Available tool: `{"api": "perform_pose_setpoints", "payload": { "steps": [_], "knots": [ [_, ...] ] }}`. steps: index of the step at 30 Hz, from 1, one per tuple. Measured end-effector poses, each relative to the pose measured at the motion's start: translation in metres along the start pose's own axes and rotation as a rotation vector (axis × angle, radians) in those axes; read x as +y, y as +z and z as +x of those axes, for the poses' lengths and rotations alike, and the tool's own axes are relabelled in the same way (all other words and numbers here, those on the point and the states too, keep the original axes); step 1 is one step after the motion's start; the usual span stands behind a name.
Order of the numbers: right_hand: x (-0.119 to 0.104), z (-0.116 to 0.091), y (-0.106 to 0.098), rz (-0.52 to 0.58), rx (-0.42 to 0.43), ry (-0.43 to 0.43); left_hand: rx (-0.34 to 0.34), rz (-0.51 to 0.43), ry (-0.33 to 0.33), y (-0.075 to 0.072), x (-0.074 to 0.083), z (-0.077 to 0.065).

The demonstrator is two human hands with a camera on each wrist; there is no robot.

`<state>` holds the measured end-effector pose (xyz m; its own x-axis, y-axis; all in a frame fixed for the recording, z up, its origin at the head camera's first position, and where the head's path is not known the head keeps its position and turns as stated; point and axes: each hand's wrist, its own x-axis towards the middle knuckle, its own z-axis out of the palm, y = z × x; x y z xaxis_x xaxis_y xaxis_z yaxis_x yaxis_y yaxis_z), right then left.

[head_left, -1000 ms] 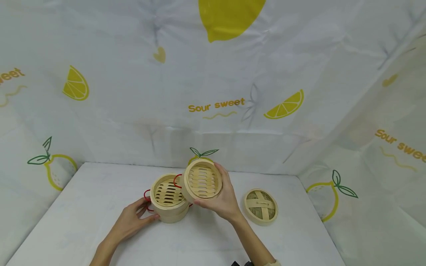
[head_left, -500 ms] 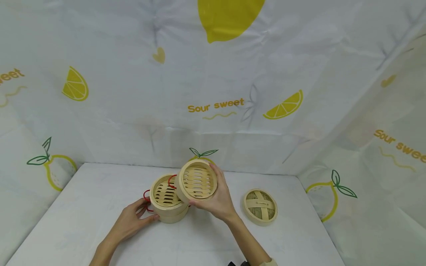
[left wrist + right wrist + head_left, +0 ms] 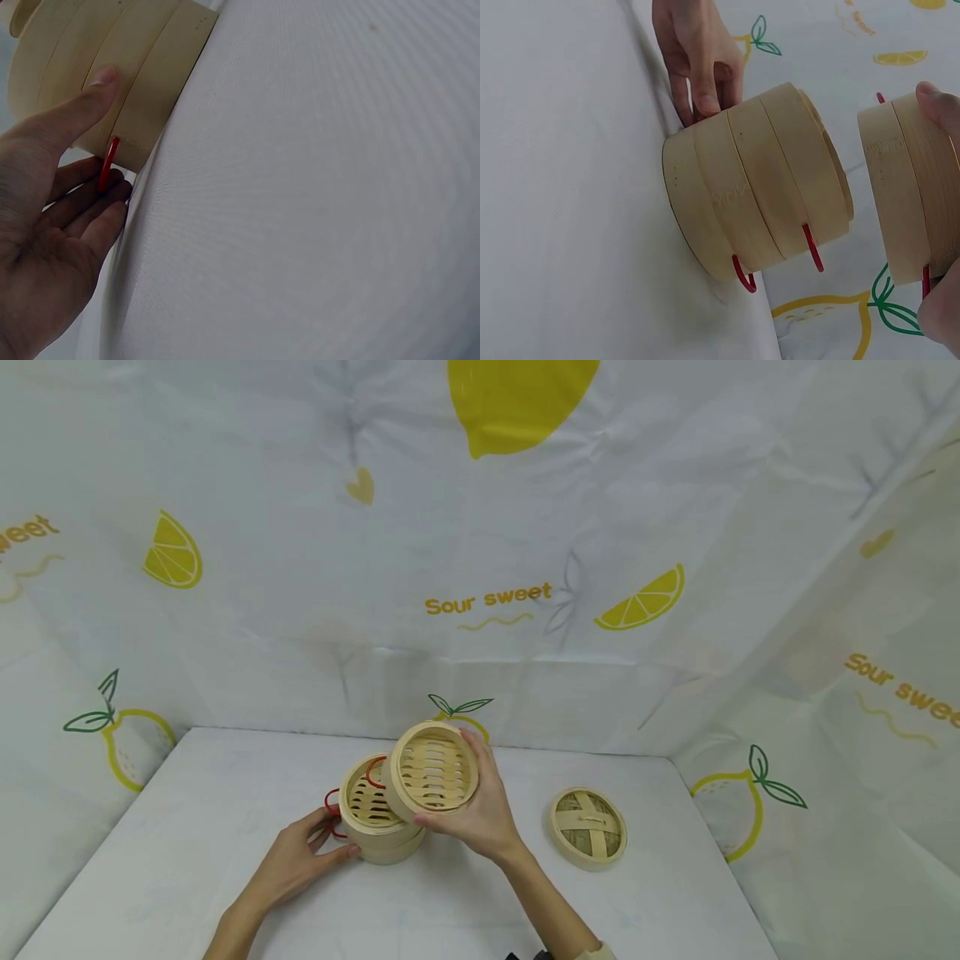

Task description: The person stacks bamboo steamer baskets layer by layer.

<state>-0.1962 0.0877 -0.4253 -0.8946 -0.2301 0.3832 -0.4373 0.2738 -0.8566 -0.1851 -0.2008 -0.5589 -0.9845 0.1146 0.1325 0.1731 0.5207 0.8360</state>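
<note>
Head view, right hand: we see the right hand (image 3: 476,810) gripping a bamboo steamer tier (image 3: 432,777) by its round wall, thumb at the near lower edge and fingers along the right side.
Raised tier: it is tilted, its hollow side turned towards us so that the slatted floor shows; from the right wrist we find a gap between it and the stack.
Its red loop: this handle (image 3: 368,772) juts left, in front of the stack as we look down.
Steamer stack: we make out two tiers in the steamer stack (image 3: 382,839), upright on the white table (image 3: 420,914), left of centre; slots show in its top floor, whose right part the raised tier hides from us.
Left hand: the left hand (image 3: 296,860) holds the stack from its left side, thumb laid on the wall, fingers curled in by a red side loop (image 3: 109,161); we cannot tell how firmly.
Woven lid: the round lid (image 3: 588,828), banded with a cross, lies on the table, to the right of both hands and apart from the stack.
Backdrop: behind the table we have a white sheet (image 3: 300,610) printed with lemons and "Sour sweet".
Cuff: a pale sleeve (image 3: 597,952) shows at our bottom edge.
</note>
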Motion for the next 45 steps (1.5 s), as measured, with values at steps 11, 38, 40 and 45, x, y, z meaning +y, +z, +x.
{"api": "perform_pose_setpoints", "payload": {
  "steps": [11, 38, 40, 45],
  "knots": [
    [-0.002, 0.003, 0.011, 0.013, -0.032, -0.015, 0.008, -0.008, 0.021, 0.000, 0.000, -0.001],
    [0.013, 0.006, 0.038, -0.004, -0.039, -0.017, 0.017, 0.011, 0.030, 0.001, -0.001, 0.000],
    [0.020, 0.007, 0.041, -0.017, -0.035, -0.018, 0.020, 0.016, 0.033, 0.001, -0.001, -0.001],
    [0.031, 0.008, 0.047, -0.040, -0.037, -0.034, 0.023, 0.014, 0.028, 0.000, -0.001, -0.001]
  ]
}}
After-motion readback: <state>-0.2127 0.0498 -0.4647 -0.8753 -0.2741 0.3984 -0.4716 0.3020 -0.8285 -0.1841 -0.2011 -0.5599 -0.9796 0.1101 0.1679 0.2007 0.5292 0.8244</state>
